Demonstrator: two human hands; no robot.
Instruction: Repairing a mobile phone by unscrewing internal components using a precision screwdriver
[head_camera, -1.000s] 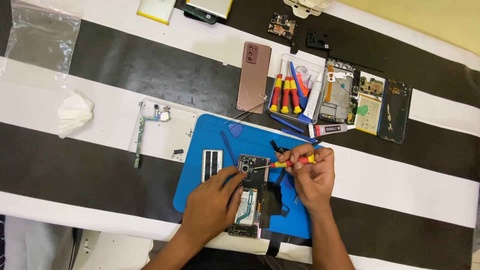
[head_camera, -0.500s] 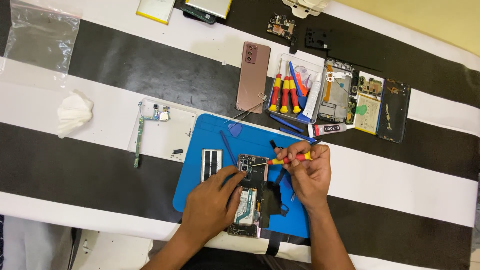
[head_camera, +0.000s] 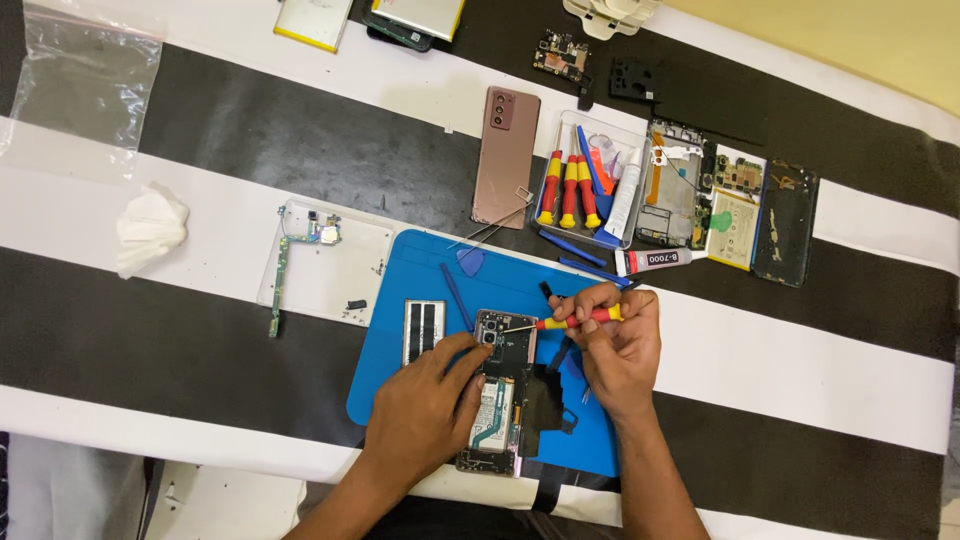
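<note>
An opened phone (head_camera: 500, 385) with bare circuitry lies upright on a blue work mat (head_camera: 430, 290). My left hand (head_camera: 425, 410) rests on the phone's left side and holds it down. My right hand (head_camera: 615, 345) grips a red and yellow screwdriver (head_camera: 575, 320); its thin tip points left onto the phone's upper part. A black flexible piece (head_camera: 545, 400) lies on the mat just right of the phone, partly under my right hand.
A clear tray (head_camera: 590, 185) with several screwdrivers and blue pry tools stands behind the mat. Nearby are a copper phone back (head_camera: 505, 155), a glue tube (head_camera: 655, 260), a dismantled phone frame (head_camera: 725, 200), a white tray (head_camera: 330, 265) with small parts, a crumpled tissue (head_camera: 150, 228) and a plastic bag (head_camera: 75, 85).
My right hand has shifted the screwdriver slightly down and left toward the phone's top. My left hand stays on the phone.
</note>
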